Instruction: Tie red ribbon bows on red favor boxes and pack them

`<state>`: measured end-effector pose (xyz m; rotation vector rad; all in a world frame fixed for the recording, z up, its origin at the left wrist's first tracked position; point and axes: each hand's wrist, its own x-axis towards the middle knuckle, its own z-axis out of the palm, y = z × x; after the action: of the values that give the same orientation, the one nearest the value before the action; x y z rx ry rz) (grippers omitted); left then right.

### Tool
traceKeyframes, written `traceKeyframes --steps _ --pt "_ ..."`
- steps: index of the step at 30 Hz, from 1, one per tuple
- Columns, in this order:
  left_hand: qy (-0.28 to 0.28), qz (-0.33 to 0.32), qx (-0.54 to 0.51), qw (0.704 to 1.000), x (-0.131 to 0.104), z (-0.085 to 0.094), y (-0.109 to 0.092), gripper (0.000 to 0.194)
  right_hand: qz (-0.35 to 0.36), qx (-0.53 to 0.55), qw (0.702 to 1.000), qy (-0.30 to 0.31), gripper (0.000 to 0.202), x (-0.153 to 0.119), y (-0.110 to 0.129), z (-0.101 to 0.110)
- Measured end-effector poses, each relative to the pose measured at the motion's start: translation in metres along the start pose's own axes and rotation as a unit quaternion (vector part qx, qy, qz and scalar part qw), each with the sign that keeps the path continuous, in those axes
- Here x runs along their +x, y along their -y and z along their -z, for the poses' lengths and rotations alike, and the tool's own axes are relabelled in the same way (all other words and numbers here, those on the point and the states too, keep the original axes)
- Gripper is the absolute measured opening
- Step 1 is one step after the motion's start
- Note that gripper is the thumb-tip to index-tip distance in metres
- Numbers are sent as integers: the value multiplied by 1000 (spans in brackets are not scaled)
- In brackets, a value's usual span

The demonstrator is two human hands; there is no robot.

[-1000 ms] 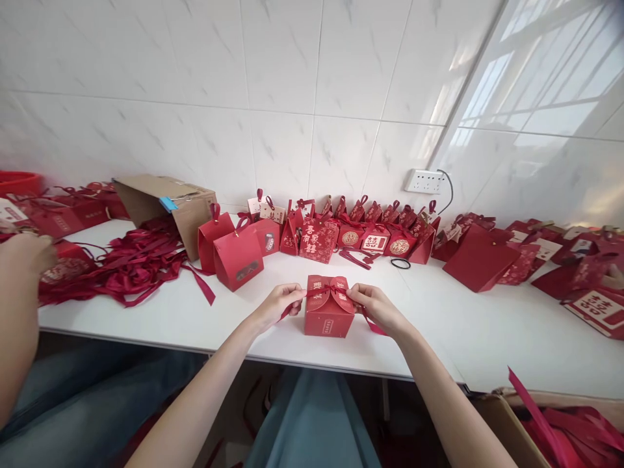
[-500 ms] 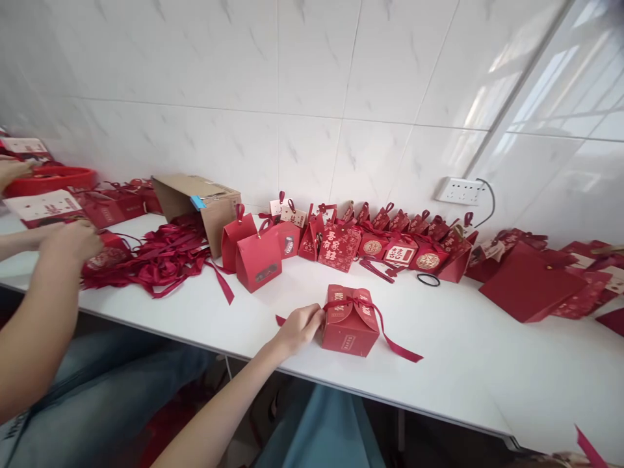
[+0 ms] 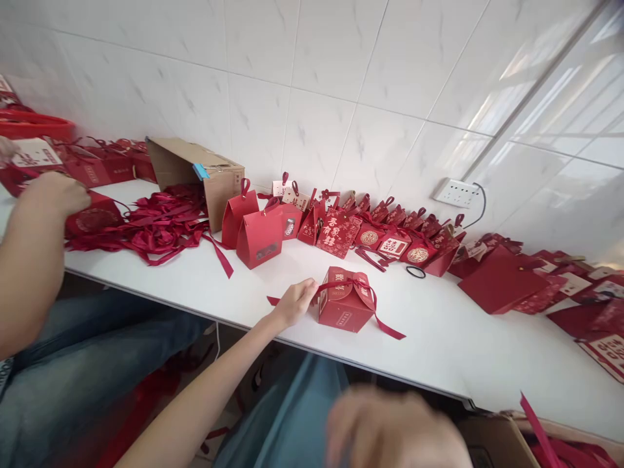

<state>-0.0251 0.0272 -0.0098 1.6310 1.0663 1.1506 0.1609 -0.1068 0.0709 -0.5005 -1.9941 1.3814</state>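
A red gift box (image 3: 345, 309) with gold lettering stands near the front edge of the white table. Dark red ribbon (image 3: 336, 284) crosses its top with a small knot, and one tail hangs down to the right on the table. At the box's left side my left hand (image 3: 298, 303) is closed on the ribbon, whose other end sticks out behind the fingers. My right hand (image 3: 397, 429) is low in front, above my lap and off the table's edge. It is smeared by motion, so its fingers and anything in them cannot be made out.
A pile of loose ribbons (image 3: 151, 224) spills from a cardboard box (image 3: 224, 198) on the left. Red gift bags (image 3: 260, 237) and more boxes line the wall. A black ring (image 3: 416, 272) lies behind my box. Another person's hand (image 3: 58, 195) works at far left.
My right hand has come into view at the bottom, moving fast. The view has shifted and tilted. My left hand still holds the ribbon by the gift box.
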Motion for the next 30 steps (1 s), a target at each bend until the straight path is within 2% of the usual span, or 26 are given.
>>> traceKeyframes --steps 1,2,3,4,6,8,11,14,16,20,30 --pt "-2 3 -17 1000 2 1 -2 42 -22 -36 994 -100 21 8 -5 17" --pt "2 7 -35 999 4 1 -6 43 -49 -82 974 -206 21 17 -13 36" --pt "9 12 -52 999 7 3 -9 43 -85 -140 930 -328 20 25 -23 55" --pt "22 19 -67 997 10 4 -13 43 -112 -182 893 -397 22 32 -34 73" --pt "56 34 -87 994 17 9 -20 43 -151 -185 869 -434 33 42 -56 101" --pt "92 47 -90 991 22 15 -26 42 -209 -121 888 -391 42 46 -73 115" --pt "139 68 -90 984 25 23 -33 39 -277 -11 910 -309 48 47 -81 114" --pt "181 105 -123 970 26 28 -36 34 -278 58 923 -258 44 46 -80 109" --pt "200 126 -141 961 26 30 -35 32 -254 87 930 -253 41 45 -80 110" --pt "192 141 -132 962 30 34 -33 34 -213 60 936 -275 40 42 -84 121" --pt "185 109 -37 976 32 37 -18 41 -245 -60 927 -276 43 33 -92 135"
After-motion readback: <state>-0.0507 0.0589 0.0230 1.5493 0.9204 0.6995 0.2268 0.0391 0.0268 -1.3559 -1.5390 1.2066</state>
